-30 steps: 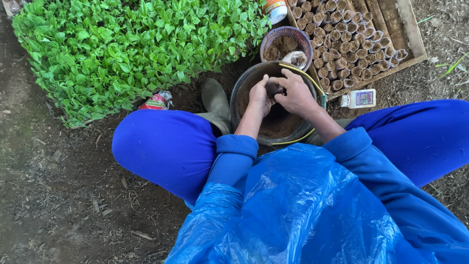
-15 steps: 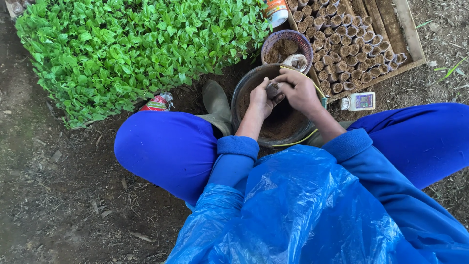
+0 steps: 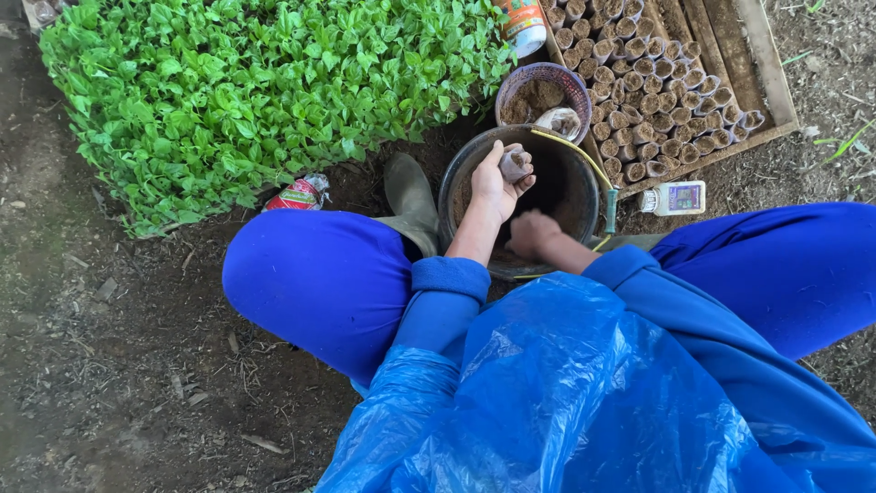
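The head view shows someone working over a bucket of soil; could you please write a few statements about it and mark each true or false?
1. The left hand holds a small soil-filled pot above the bucket. True.
2. The right hand rests on the wooden tray. False: it is down inside the bucket.
3. The wooden tray holds rows of small filled pots. True.
4. The green seedlings grow right of the bucket. False: they are on its left.

Left hand (image 3: 497, 187) raised, fingers curled; right hand (image 3: 531, 234) fisted low.
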